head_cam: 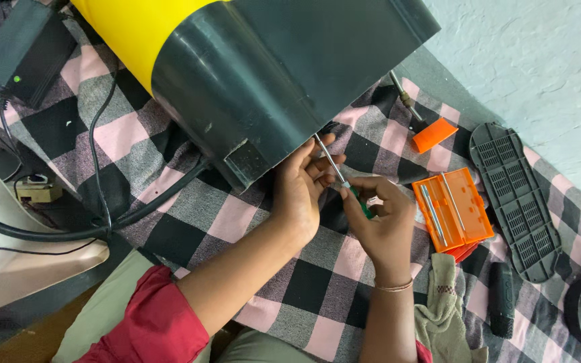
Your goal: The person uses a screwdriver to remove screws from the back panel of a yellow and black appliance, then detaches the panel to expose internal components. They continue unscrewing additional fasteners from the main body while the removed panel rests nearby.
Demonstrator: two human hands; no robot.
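While the big dark-grey and yellow plastic machine housing (pixel 263 74) lies across the pink, grey and black checked cloth (pixel 223 222), a black power adapter (pixel 25 50) sits at the housing's far left. Below the housing's lower edge, the left hand (pixel 300 188) pinches the thin metal shaft of a green-handled screwdriver (pixel 334 168), whose tip meets that edge. Just right of it, the right hand (pixel 381 222) is closed around the green handle. Further right of the housing lie an open orange plastic bit case (pixel 452 210) and a black ribbed plastic panel (pixel 516 202).
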